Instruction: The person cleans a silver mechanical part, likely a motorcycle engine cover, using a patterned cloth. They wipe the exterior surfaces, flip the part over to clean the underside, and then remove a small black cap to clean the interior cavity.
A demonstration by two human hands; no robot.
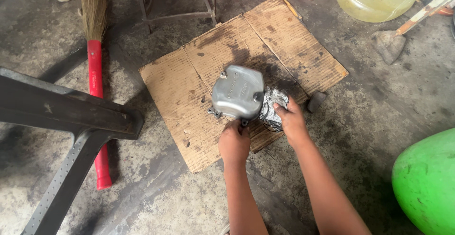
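Head view: stained cardboard sheet (189, 97) lies on a grimy concrete floor (379, 102). Left hand (233, 145) grips the grey metal engine cover (237, 92); right hand (291, 121) presses the finned metal part (272, 107).

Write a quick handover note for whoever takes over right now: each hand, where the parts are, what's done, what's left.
Left hand: grips the near edge of the grey cast-metal engine cover, tilted up over the flattened, oil-stained brown cardboard sheet.
Right hand: rests on the finned silver metal engine part right of the cover.
Done: both parts are on the cardboard on the concrete floor.
Left: cover not yet set down; whether the parts are joined cannot be told.
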